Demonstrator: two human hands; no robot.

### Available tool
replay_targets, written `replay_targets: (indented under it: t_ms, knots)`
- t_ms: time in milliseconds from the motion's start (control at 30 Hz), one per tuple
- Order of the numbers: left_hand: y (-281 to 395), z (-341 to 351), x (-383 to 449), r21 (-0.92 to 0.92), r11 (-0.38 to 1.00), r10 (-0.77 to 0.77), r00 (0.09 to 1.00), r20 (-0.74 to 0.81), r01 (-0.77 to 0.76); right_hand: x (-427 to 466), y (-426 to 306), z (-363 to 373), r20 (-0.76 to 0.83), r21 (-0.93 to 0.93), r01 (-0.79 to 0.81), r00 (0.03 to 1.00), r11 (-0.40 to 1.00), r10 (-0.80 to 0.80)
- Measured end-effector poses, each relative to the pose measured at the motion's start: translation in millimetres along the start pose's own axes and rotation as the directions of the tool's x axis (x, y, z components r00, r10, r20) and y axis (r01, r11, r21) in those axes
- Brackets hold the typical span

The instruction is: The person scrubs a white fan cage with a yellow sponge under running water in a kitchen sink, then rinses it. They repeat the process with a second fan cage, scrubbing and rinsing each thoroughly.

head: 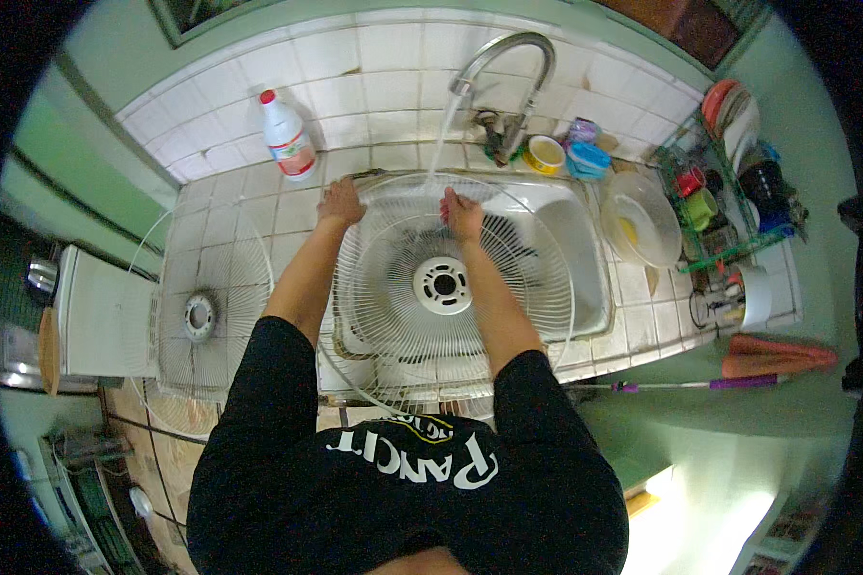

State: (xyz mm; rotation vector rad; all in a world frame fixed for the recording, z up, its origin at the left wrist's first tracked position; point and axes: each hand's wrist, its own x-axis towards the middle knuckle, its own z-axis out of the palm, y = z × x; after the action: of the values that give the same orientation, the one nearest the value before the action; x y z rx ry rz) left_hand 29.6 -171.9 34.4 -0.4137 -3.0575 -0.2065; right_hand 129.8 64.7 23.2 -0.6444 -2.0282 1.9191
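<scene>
A round white wire fan grille (403,330) lies over the sink basin (572,223), its near edge reaching my shirt. My left hand (341,203) grips the grille's rim at the far left. Bent over the wires near the far edge is my right hand (464,215); whether it holds something small cannot be told. Water runs from the curved metal faucet (507,50) onto the grille's far part. Through the wires a dark shape shows in the basin, too obscured to name. A second wire fan grille (200,318) rests on the tiled counter at left.
A white bottle with a red cap (288,140) stands by the tiled wall. Right of the faucet are a yellow tub (544,154) and a blue container (587,159). A clear plastic basin (640,219) sits beside a green dish rack (733,248) with dishes.
</scene>
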Motion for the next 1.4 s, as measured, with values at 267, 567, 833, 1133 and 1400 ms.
replay_targets:
  t_ms: [267,567,833,1133,1400]
  knots:
    - [-51,-28,-52,-0.472,0.812,-0.084,0.868,0.489,0.344,18,44,73,0.281,0.959,-0.236,0.877,-0.160,0.390]
    - [-17,-125,-158,-0.892,0.366,-0.017,0.960,0.280,0.267,7,-68,139,-0.216,0.092,0.563,0.816,0.821,-0.536]
    - [7,-157,-253,-0.929,0.339,-0.390,0.921,0.003,0.147,11,-145,80,0.065,-0.801,0.543,0.500,0.254,-0.864]
    - [26,-138,-271,-0.863,-0.141,-0.034,0.869,0.494,0.485,-32,-119,135,0.375,-0.333,0.943,0.154,0.023,-0.914]
    - [21,-164,-332,-0.949,-0.174,-0.491,0.812,0.316,0.264,26,-94,49,0.206,-0.824,0.471,0.768,0.316,-0.607]
